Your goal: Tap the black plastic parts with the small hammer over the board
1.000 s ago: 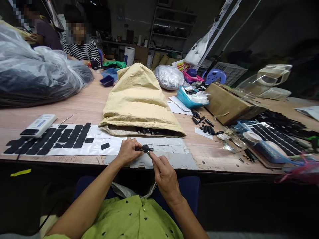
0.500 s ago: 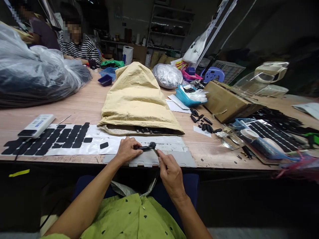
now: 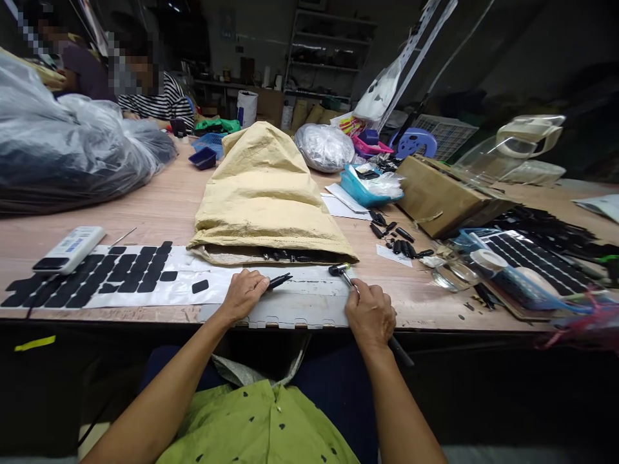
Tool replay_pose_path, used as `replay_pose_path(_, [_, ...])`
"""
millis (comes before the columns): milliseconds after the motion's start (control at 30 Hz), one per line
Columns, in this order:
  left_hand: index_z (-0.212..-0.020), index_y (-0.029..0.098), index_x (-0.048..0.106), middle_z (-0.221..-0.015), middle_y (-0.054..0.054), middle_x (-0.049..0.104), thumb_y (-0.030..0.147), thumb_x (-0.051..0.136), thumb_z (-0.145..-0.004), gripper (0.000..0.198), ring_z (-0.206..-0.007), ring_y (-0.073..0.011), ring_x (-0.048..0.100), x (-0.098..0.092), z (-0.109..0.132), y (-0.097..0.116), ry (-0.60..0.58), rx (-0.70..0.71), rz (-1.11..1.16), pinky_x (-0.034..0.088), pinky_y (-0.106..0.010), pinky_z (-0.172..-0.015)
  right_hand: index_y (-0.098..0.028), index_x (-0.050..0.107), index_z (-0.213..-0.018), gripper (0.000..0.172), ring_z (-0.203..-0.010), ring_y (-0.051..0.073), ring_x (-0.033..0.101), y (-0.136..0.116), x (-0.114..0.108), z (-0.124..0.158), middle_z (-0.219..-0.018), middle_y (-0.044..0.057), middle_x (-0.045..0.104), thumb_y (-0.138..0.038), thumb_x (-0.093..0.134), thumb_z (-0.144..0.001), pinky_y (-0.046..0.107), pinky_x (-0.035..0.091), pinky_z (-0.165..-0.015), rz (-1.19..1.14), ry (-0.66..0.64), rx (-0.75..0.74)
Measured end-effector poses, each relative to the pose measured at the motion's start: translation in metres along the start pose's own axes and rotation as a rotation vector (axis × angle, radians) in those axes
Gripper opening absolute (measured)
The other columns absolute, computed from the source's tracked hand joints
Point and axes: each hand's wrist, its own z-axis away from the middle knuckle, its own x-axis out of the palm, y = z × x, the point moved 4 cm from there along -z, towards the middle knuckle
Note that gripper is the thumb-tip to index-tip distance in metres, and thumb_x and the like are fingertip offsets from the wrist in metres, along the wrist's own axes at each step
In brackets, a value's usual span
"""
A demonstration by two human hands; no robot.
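My left hand (image 3: 245,293) is closed on a slim black part (image 3: 280,280), whose dark tip points right over the grey-white board (image 3: 309,308). What kind of part it is I cannot make out. My right hand (image 3: 371,314) grips a small hammer (image 3: 339,269) by its shaft. The hammer's head lies to the left of the fist, apart from the black part, and its dark handle end sticks out below. Just beyond both hands is the open mouth of a tan sack (image 3: 271,200), with black pieces showing inside.
To the left lie a white sheet of black rounded stickers (image 3: 140,267) and a white device (image 3: 70,250). A big plastic bag (image 3: 77,154) sits behind them. Loose black parts (image 3: 401,245), a cardboard box (image 3: 445,196) and a blue basket (image 3: 370,187) stand right. Two people sit far left.
My right hand has moved right, taking the hammer's head away from the black part. My left hand stays nearly in place, the part's tip now tilted slightly upward.
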Motion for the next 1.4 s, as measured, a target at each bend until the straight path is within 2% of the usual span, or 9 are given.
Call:
replay_pose_path(200, [-0.085,0.026,0.074,-0.108,-0.004,0.064,0.045,0.058,-0.088,0.025,-0.107,-0.0251,0.050,-0.006,0.013,0.009,-0.151,0.110,0.033,0.034,-0.045,-0.099,-0.022,0.072,-0.110,0.025,-0.077,0.018,0.043,-0.003,-0.001,0.004,-0.088,0.006,0.059,-0.026,0.055,-0.092,0.030,0.021,-0.065,0.047,0.041,-0.006])
replay_pose_path(333, [-0.087,0.032,0.078,-0.151,0.000,0.039,0.043,0.074,-0.078,0.014,-0.138,-0.0372,0.029,0.001,0.041,0.017,-0.335,0.185,0.035,0.019,-0.060,-0.114,-0.021,0.072,-0.109,0.025,-0.077,0.018,0.044,-0.003,-0.001,0.003,-0.088,0.006,0.059,-0.026,0.055,-0.092,0.030,0.021,-0.065,0.061,0.045,-0.013])
replay_pose_path(433, [-0.085,0.030,0.077,-0.159,0.001,0.029,0.038,0.080,-0.074,0.014,-0.144,-0.0420,0.018,0.006,0.057,0.021,-0.304,0.169,-0.022,0.009,-0.067,-0.115,-0.021,0.072,-0.110,0.025,-0.078,0.018,0.044,-0.003,0.000,0.004,-0.089,0.006,0.059,-0.027,0.055,-0.091,0.030,0.022,-0.065,0.064,0.046,-0.004])
replay_pose_path(567, [-0.093,0.029,0.075,-0.147,-0.003,0.046,0.039,0.081,-0.071,0.025,-0.135,-0.0367,0.036,0.003,0.051,0.027,-0.201,0.107,0.047,0.031,-0.058,-0.111,-0.022,0.072,-0.110,0.026,-0.079,0.018,0.044,-0.004,0.001,0.003,-0.089,0.006,0.059,-0.027,0.055,-0.091,0.029,0.023,-0.066,0.069,0.040,0.003])
replay_pose_path(667, [-0.105,0.026,0.071,-0.115,-0.005,0.065,0.037,0.068,-0.083,0.025,-0.107,-0.0242,0.058,-0.010,0.020,0.030,0.039,0.010,0.101,0.048,-0.041,-0.094,-0.022,0.071,-0.111,0.026,-0.079,0.018,0.043,-0.004,0.001,0.003,-0.089,0.006,0.059,-0.027,0.054,-0.092,0.029,0.022,-0.066,0.074,0.041,0.001])
replay_pose_path(800, [-0.089,0.020,0.074,-0.093,-0.007,0.068,0.037,0.060,-0.088,0.022,-0.093,-0.0227,0.059,-0.014,-0.032,0.025,0.276,-0.200,-0.091,0.048,-0.036,-0.083,-0.022,0.072,-0.110,0.026,-0.077,0.018,0.043,-0.004,0.000,0.004,-0.088,0.006,0.058,-0.027,0.054,-0.091,0.030,0.021,-0.065,0.078,0.045,-0.004])
replay_pose_path(1000, [-0.076,0.017,0.074,-0.093,-0.010,0.070,0.042,0.063,-0.082,0.028,-0.097,-0.0281,0.059,0.003,-0.072,0.020,0.289,-0.344,-0.285,0.043,-0.042,-0.086,-0.022,0.071,-0.110,0.026,-0.079,0.018,0.043,-0.004,0.000,0.004,-0.089,0.006,0.059,-0.026,0.054,-0.091,0.030,0.022,-0.066,0.068,0.045,-0.011])
replay_pose_path(1200, [-0.083,0.019,0.077,-0.096,-0.009,0.073,0.037,0.064,-0.077,0.024,-0.095,-0.0271,0.062,-0.002,-0.062,0.016,0.278,-0.411,-0.163,0.041,-0.043,-0.089,-0.023,0.071,-0.110,0.026,-0.079,0.018,0.043,-0.004,0.000,0.004,-0.089,0.006,0.057,-0.026,0.053,-0.091,0.030,0.023,-0.066,0.067,0.049,-0.001])
replay_pose_path(1400, [-0.088,0.022,0.078,-0.086,-0.004,0.070,0.033,0.068,-0.075,0.020,-0.085,-0.0206,0.061,-0.016,-0.010,0.017,0.193,-0.278,-0.093,0.043,-0.032,-0.076,-0.023,0.071,-0.110,0.027,-0.079,0.019,0.045,-0.005,0.000,0.004,-0.089,0.006,0.059,-0.027,0.052,-0.091,0.031,0.023,-0.066,0.084,0.050,-0.001])
